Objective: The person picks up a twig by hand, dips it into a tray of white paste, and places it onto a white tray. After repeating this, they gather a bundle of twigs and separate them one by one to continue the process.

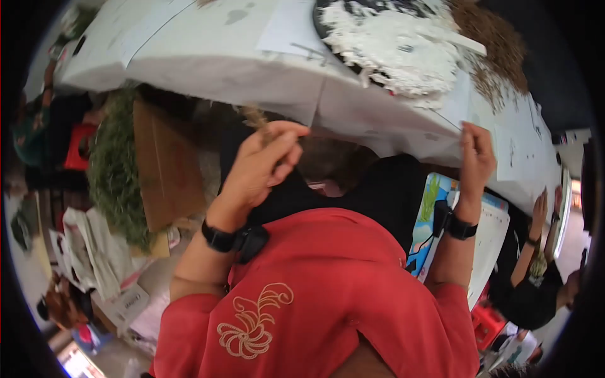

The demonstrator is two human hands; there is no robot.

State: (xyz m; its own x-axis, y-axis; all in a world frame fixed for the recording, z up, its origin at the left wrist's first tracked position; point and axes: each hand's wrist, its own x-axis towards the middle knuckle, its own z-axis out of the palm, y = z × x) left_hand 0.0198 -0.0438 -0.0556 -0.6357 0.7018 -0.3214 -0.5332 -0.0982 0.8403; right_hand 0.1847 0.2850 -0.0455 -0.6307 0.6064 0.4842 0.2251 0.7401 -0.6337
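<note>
My left hand (268, 157) is raised over my lap, its thumb and fingers pinched round a small bunch of dry brown plant stalks (254, 118). The stalks point up and away toward the table's front edge, slightly blurred. My right hand (477, 154) is closed with its fingertips together, at the table's front edge. Whatever it may grip is too small to tell. Beyond that hand, a dark round tray (322, 26) on the table bears a heap of white fluffy strips (397, 53), beside a pile of dry brown stalks (488, 41).
A white-covered table (208, 69) crosses in front of me. To my left stands an open cardboard box (167, 167) beside green foliage (115, 167) and white bags (97, 242). A colourful board (432, 211) lies by my right forearm. Another person's hand (540, 208) is at far right.
</note>
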